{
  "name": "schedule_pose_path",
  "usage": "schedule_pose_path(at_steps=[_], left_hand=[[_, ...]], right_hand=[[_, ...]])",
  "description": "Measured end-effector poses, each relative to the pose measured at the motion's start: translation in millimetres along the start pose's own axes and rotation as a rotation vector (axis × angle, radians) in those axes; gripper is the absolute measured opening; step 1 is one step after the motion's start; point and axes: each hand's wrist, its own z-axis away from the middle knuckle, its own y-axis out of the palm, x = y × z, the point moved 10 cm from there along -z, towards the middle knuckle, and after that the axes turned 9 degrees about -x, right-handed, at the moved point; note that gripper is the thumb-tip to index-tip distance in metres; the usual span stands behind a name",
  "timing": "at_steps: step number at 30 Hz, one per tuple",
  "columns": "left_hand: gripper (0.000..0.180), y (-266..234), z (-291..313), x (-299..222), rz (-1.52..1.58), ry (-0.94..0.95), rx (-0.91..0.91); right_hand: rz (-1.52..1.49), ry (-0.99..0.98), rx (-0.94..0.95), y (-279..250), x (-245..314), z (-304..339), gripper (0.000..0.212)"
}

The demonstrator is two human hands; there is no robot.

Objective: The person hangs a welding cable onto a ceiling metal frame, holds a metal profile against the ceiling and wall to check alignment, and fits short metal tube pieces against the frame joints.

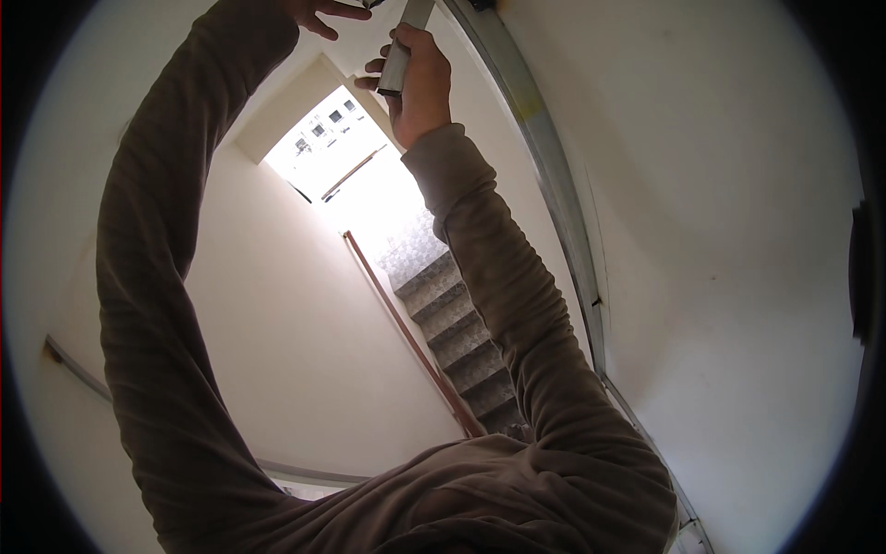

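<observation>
Both my arms are raised toward the top of the view, in brown sleeves. My right hand [427,83] is closed around a grey, flat-sided metal bar [396,69], its thumb lying across it. The bar's dark lower end shows below the fingers, and its upper part runs out past the top edge. To the left, my left hand [325,17] is cut off by the top edge; the fingers that show are stretched out and apart. A small shiny piece [372,4] is close to its fingertips, too little visible to name.
Stone steps [452,319] lie beyond my arms, with a reddish-brown handrail [406,328] along the pale wall [268,305]. Bright light comes through an opening [328,138]. A grey metal frame edge [544,148] curves down on the right beside a broad white surface [729,249].
</observation>
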Motion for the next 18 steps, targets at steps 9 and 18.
schedule_pose_path(at_steps=[9,18], left_hand=[[0.064,2.4,4.4,2.8,-0.004,0.003,0.017],[0.064,3.9,5.4,0.5,-0.023,-0.017,-0.011]], right_hand=[[0.044,0.022,0.131,8.9,-5.6,11.2,0.048],[0.002,-0.093,-0.007,-0.7,-15.6,-13.4,0.048]])
